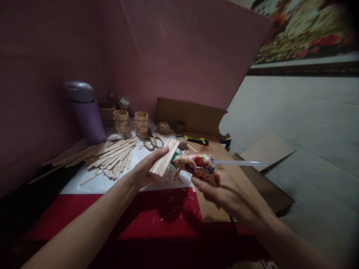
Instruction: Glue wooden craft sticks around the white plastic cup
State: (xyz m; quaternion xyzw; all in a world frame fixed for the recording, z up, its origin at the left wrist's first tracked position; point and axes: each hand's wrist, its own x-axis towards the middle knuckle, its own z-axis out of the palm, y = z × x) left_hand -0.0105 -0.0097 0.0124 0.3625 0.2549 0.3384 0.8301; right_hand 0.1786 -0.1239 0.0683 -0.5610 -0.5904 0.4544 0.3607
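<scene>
L grip (pixel 146 170) closed round bottle (pixel 169 174), R grip (pixel 217 186) round glue gun (pixel 195 164), white label (pixel 124 103) blurred

The sticks (pixel 169 158) hide much of the bottle (pixel 169 175) and most of my left fingers (pixel 160 152), my right fingers (pixel 202 185) cover part of the glue gun (pixel 196 163), the flask (pixel 88 119) and a cup (pixel 122 121) block some basket (pixel 106 113), and my view's edge crops the painting (pixel 311 35).

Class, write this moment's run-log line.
left hand: holds clear plastic container, pale flat wooden sticks | right hand: holds floral glue gun
</scene>
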